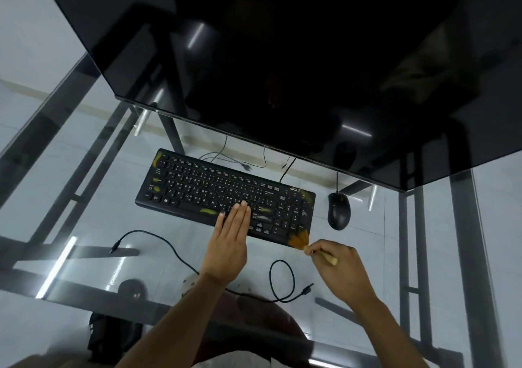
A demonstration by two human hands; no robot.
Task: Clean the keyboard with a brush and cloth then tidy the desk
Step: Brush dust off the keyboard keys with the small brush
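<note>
Two hands work at the keyboard (226,195). Left hand (230,236) lies flat on the keys, fingers straight. Right hand (337,268) pinches the brush (306,242) at the keyboard's corner.

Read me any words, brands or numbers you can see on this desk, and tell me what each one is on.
"acer": brand mark on the black keyboard, at its upper right corner above the number pad.
Key legends on the keyboard: present, but too small and blurred to read reliably.
Mouse and monitor: no readable text visible.
</note>
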